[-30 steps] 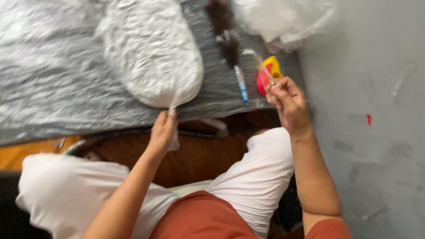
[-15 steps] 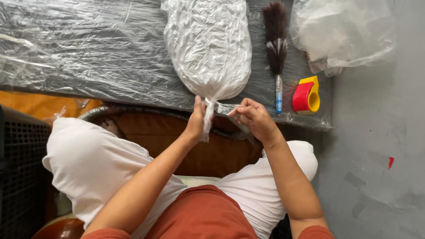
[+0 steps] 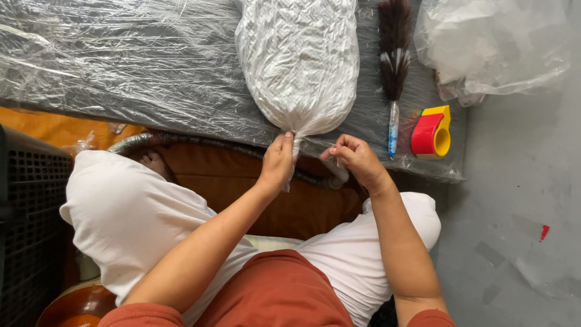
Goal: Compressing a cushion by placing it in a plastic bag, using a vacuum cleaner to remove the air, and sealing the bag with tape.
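The stuffed, crinkled white plastic bag lies lengthwise away from the person, its gathered neck at the plastic-covered platform's near edge, pinched by the left hand; the right hand, just beside, pinches a clear tape strip.

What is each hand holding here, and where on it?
The left hand pinches the gathered neck of the white filled plastic bag. The right hand holds a thin clear strip, seemingly tape, by its end between the fingers.

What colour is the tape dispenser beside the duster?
The tape dispenser is red and yellow, seen in the head view.
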